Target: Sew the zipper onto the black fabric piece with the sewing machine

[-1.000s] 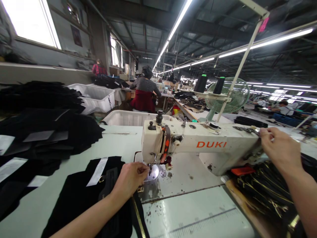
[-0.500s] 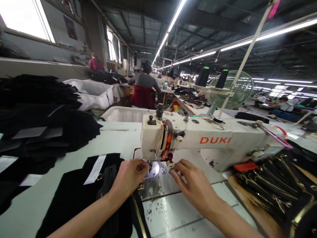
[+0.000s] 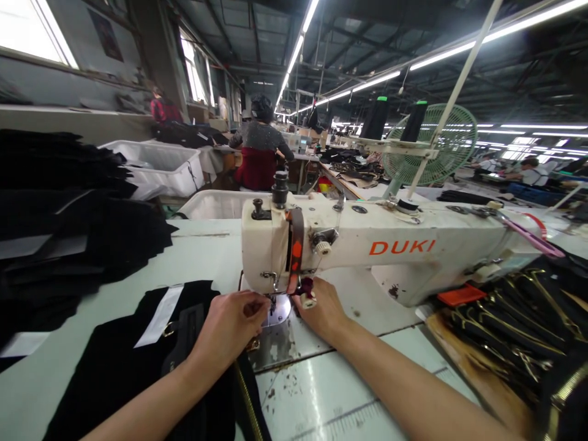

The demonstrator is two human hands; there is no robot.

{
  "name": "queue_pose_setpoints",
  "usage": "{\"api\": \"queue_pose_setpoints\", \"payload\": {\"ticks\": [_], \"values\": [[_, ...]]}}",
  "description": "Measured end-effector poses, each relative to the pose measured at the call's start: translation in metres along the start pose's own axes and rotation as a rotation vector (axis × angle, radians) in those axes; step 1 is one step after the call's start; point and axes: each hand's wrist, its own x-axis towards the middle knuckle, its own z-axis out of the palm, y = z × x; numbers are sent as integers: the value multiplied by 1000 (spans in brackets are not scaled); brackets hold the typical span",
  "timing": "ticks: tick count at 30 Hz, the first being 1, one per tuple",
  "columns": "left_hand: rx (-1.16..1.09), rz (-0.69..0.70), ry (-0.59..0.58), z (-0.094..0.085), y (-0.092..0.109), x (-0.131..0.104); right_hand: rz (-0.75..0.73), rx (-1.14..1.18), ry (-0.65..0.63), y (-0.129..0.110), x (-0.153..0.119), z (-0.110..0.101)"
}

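A white sewing machine (image 3: 346, 236) marked DUKI stands before me. My left hand (image 3: 232, 321) is left of its needle area (image 3: 274, 303), thumb and fingers pinched together. Whatever lies between those fingertips is too small to make out. My right hand (image 3: 324, 309) reaches under the machine's arm, right of the needle, with its fingertips hidden behind a maroon wrapping and a pale knob (image 3: 308, 300). A lit metal plate (image 3: 281, 313) shows between both hands. Under my left forearm lies a black fabric piece (image 3: 110, 349) with a white strip (image 3: 160, 315), a gold ring and a gold zipper (image 3: 248, 395).
Black fabric stacks (image 3: 92, 239) rise at the left. White bins (image 3: 158, 168) stand behind the table. Black straps with gold zippers (image 3: 505, 331) lie on a board at the right, near an orange tray (image 3: 462, 295). Thread cones (image 3: 374, 119) and a green fan (image 3: 452, 144) are behind the machine.
My right hand has moved leftward and deeper under the machine's arm, behind the knob. My left hand keeps its pinch beside the needle. The whole view has shifted slightly.
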Motion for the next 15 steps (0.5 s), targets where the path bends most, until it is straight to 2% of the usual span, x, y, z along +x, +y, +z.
{"api": "queue_pose_setpoints", "payload": {"ticks": [15], "values": [[37, -39, 5, -1, 2, 0, -3, 68, -54, 1, 0, -16]]}}
